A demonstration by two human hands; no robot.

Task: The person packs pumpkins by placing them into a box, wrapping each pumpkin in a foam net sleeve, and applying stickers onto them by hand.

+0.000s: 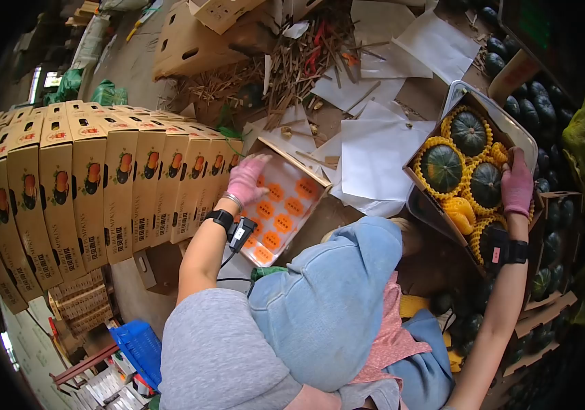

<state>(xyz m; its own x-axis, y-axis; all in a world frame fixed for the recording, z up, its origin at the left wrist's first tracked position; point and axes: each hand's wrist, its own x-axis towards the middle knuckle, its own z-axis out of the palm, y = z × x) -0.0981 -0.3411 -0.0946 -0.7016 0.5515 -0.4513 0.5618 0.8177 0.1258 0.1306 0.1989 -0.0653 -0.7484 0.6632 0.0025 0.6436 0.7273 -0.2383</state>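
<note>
My left hand [246, 181], in a pink glove, rests over the upper left corner of a shallow tray [296, 162] holding a sheet of orange stickers [283, 222]. Its fingers are extended and the thumb lies apart; no held object shows. On the other side, my right hand [518, 188], also gloved in pink, grips the right side of an open cardboard box [436, 222], its fingertips partly hidden. Dark green pumpkins [469, 133] in yellow foam nets fill this box. A bunched yellow foam net [459, 213] sits among them. The box lies over a grey crate [458, 87].
A long row of printed pumpkin boxes [121, 181] stands at left. White paper sheets [374, 160] and dry stalks [306, 65] litter the floor ahead. More dark pumpkins [538, 106] are heaped at far right. A blue basket [138, 348] stands at lower left.
</note>
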